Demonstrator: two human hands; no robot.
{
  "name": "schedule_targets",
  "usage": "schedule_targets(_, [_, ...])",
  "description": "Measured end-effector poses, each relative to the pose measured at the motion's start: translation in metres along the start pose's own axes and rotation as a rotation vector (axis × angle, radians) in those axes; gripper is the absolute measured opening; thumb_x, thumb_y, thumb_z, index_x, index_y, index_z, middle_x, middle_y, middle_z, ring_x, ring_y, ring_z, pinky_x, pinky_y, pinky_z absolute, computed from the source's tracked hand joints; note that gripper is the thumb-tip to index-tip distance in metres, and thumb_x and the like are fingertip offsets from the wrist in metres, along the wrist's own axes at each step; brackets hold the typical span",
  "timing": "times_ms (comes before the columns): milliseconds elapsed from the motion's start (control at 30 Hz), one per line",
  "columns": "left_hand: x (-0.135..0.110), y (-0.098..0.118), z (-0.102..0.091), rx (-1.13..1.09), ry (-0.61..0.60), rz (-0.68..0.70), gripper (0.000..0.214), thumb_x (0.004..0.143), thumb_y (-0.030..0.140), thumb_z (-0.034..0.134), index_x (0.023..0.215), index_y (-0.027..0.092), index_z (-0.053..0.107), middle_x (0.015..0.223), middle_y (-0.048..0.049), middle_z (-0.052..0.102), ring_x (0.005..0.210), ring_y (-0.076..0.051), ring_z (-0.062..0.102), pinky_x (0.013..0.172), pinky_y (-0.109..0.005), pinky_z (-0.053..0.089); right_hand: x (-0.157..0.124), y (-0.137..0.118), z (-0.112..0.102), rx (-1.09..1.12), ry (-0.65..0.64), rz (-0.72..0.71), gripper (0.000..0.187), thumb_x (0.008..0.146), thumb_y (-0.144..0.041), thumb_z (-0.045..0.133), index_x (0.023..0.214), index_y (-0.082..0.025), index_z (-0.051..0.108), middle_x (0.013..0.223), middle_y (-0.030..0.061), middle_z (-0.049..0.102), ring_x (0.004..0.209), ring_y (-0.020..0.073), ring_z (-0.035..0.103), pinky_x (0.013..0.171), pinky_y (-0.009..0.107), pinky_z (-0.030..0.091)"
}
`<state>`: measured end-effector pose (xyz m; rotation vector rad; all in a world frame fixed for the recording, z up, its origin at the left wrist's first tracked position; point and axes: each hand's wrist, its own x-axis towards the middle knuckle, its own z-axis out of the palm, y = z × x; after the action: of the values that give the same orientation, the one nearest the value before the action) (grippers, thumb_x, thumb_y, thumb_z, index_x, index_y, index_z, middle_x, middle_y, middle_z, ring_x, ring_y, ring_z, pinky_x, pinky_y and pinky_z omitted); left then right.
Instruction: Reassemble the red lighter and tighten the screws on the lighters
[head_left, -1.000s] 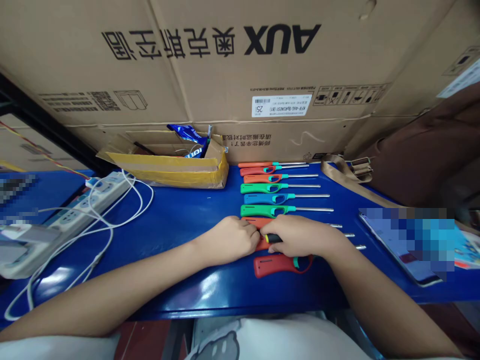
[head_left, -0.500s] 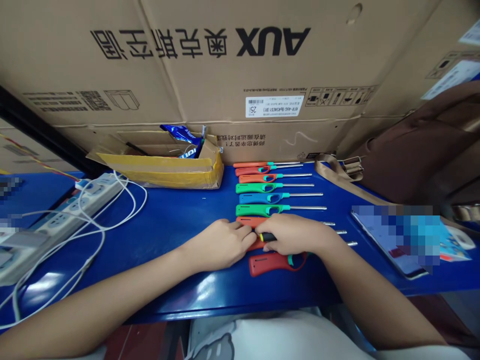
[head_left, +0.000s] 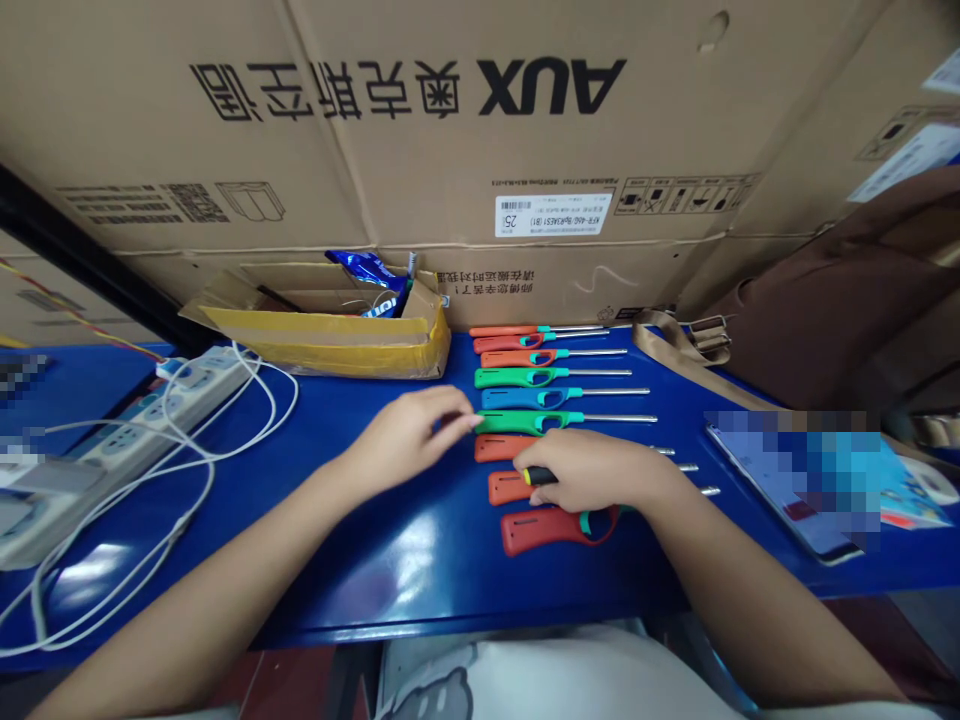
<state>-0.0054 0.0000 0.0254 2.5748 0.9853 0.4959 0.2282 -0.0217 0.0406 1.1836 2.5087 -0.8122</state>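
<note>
Several long-nosed lighters lie in a row on the blue table point(head_left: 420, 560), handles to the left and metal tubes to the right. My left hand point(head_left: 409, 435) hovers with fingers stretched out, its fingertips at the handle end of a green lighter point(head_left: 525, 421). My right hand point(head_left: 596, 472) rests closed over two orange-red lighters point(head_left: 499, 448) and holds a small tool with a black and yellow handle point(head_left: 541, 476). A red lighter point(head_left: 547, 528) lies nearest me, just below that hand.
An open cardboard box point(head_left: 330, 335) with a blue packet stands at the back left. A white power strip point(head_left: 142, 410) with white cables lies at the left. Big cardboard cartons point(head_left: 480, 150) wall the back. A brown bag point(head_left: 840, 300) and a blurred flat item point(head_left: 802, 480) lie right.
My left hand has left the orange-red lighter handles and moved up and left, opening its fingers toward the green lighter. My right hand has stayed in place.
</note>
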Motion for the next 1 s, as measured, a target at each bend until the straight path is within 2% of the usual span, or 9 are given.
schedule_targets(67, [-0.001,-0.027,-0.013,-0.118,0.123,-0.051,0.026,0.098,0.04,0.056,0.09,0.018,0.068,0.088,-0.0028,0.07,0.079,-0.015,0.064,0.073,-0.024,0.047,0.0,0.002,0.001,0.015,0.009,-0.006,0.008,0.083,-0.023,0.062,0.076,-0.02,0.059,0.074,0.0,0.064,0.059,0.0126,0.049,0.052,0.025,0.024])
schedule_targets(133, [-0.006,-0.056,-0.02,-0.156,0.247,-0.161,0.026,0.091,0.043,0.065,0.086,0.018,0.071,0.088,-0.0037,0.072,0.08,-0.016,0.065,0.072,-0.024,0.047,0.0,0.003,0.001,0.034,0.011,-0.02,0.011,0.083,-0.02,0.06,0.072,-0.02,0.055,0.07,-0.0013,0.062,0.058,0.0121,0.048,0.052,0.025,0.023])
schedule_targets(233, [-0.014,-0.089,-0.021,-0.117,0.323,-0.346,0.024,0.085,0.043,0.071,0.084,0.019,0.077,0.087,-0.0038,0.076,0.078,-0.017,0.067,0.073,-0.026,0.048,0.0,0.003,0.001,0.045,0.014,-0.037,0.013,0.082,-0.017,0.057,0.071,-0.021,0.052,0.069,-0.0016,0.059,0.06,0.0125,0.049,0.052,0.025,0.024])
schedule_targets(300, [-0.017,-0.099,-0.018,-0.089,0.331,-0.473,0.024,0.083,0.043,0.072,0.084,0.02,0.079,0.087,-0.004,0.078,0.079,-0.019,0.069,0.075,-0.028,0.048,-0.001,0.002,0.0,0.042,0.006,-0.024,0.013,0.081,-0.017,0.057,0.071,-0.021,0.051,0.068,-0.0014,0.059,0.06,0.0128,0.049,0.052,0.026,0.024])
schedule_targets(433, [-0.018,-0.102,-0.01,-0.033,0.27,-0.637,0.023,0.083,0.043,0.071,0.087,0.023,0.081,0.092,-0.0041,0.08,0.083,-0.023,0.071,0.071,-0.029,0.048,-0.002,-0.001,-0.003,0.056,0.009,0.004,0.014,0.081,-0.018,0.056,0.069,-0.021,0.049,0.069,-0.0011,0.059,0.06,0.0131,0.049,0.052,0.026,0.025])
schedule_targets(633, [-0.016,-0.107,-0.003,-0.098,0.266,-0.711,0.028,0.079,0.048,0.072,0.089,0.024,0.083,0.091,-0.0036,0.08,0.081,-0.023,0.071,0.067,-0.028,0.047,0.0,0.0,0.0,0.079,-0.005,0.026,0.011,0.082,-0.02,0.058,0.072,-0.021,0.053,0.073,-0.001,0.061,0.063,0.0134,0.051,0.053,0.025,0.026])
schedule_targets(867, [-0.015,-0.111,-0.007,-0.223,0.239,-0.718,0.035,0.076,0.051,0.072,0.089,0.02,0.083,0.082,-0.0047,0.08,0.065,-0.019,0.068,0.063,-0.027,0.047,0.001,0.002,0.001,0.095,-0.013,0.013,0.011,0.084,-0.021,0.058,0.073,-0.02,0.055,0.074,-0.001,0.063,0.06,0.0123,0.049,0.052,0.026,0.024])
schedule_targets(1000, [-0.015,-0.107,-0.008,-0.124,0.241,-0.687,0.037,0.082,0.052,0.065,0.083,0.019,0.081,0.076,-0.0044,0.078,0.062,-0.019,0.067,0.061,-0.028,0.046,0.0,0.0,0.001,0.08,-0.003,0.014,0.011,0.083,-0.022,0.059,0.072,-0.02,0.056,0.073,-0.0004,0.062,0.062,0.0132,0.051,0.053,0.026,0.026])
